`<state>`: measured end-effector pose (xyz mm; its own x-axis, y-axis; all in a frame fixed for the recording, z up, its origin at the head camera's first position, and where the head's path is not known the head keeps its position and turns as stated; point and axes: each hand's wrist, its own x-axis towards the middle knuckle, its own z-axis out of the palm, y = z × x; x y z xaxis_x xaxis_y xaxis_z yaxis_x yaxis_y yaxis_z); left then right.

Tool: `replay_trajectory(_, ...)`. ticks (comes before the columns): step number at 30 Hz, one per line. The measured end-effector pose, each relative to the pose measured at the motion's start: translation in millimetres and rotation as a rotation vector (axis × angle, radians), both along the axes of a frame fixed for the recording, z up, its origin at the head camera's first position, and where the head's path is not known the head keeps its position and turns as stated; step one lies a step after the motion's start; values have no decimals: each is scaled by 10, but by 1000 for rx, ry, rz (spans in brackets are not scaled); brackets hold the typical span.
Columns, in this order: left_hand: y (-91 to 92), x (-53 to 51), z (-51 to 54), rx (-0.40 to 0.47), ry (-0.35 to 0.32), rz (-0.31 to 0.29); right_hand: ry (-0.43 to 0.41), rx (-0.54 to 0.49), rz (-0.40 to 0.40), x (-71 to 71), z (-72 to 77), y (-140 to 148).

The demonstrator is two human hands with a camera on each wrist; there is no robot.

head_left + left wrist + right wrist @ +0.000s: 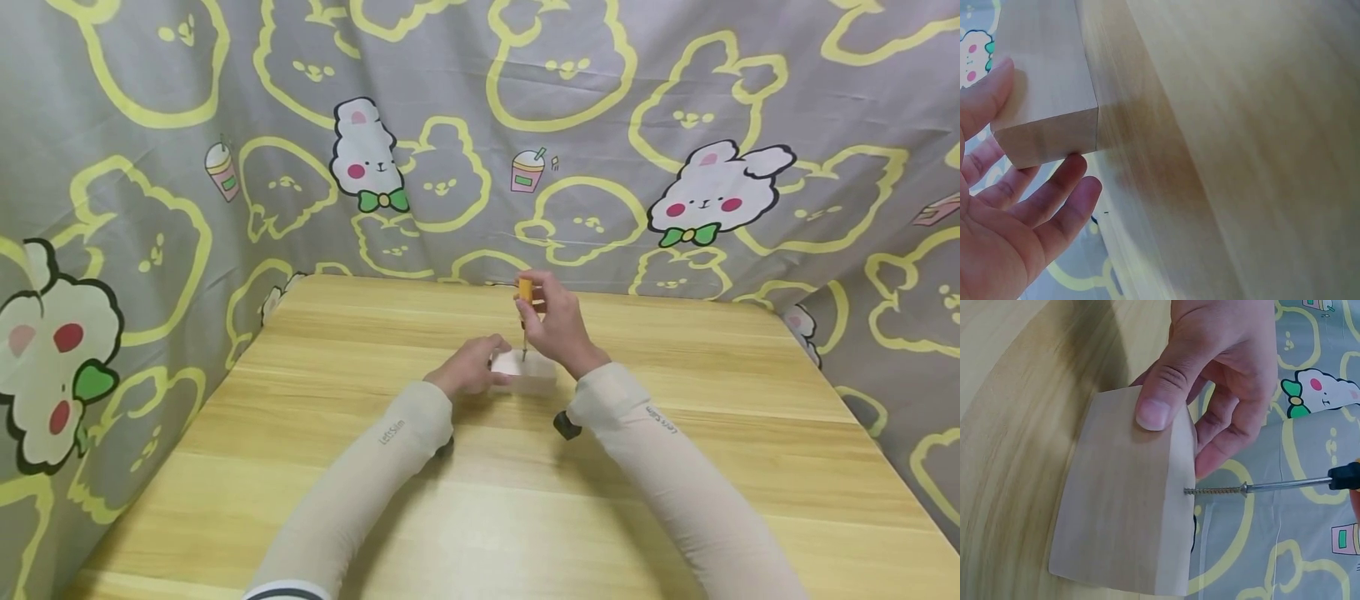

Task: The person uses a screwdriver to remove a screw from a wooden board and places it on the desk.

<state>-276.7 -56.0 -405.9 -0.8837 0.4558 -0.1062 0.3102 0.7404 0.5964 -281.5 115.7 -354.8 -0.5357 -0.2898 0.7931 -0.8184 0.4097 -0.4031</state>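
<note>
A pale wooden block point(536, 380) stands on the table near its far side. My left hand point(471, 367) grips its left end, the thumb point(1155, 411) on one broad face and the fingers around the other side. Above the block, my right hand point(561, 327) holds a screwdriver point(526, 292) by its yellow handle, upright with the tip down. In the right wrist view the steel shaft point(1288, 485) meets the head of a long screw point(1216, 490). The screw's point is at the block's narrow face, most of its thread showing. How deep it sits cannot be told.
The wood-grain table point(480, 517) spreads around the block and under both forearms. A grey curtain point(450, 83) with cartoon prints hangs behind and along both sides. A small black object point(567, 425) sits beneath the right wrist.
</note>
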Motion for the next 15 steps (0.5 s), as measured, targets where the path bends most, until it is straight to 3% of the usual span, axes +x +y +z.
replay_trajectory(15, -1, -5, -5, -3, 11, -4, -5, -42, -66, 26, -13, 25)
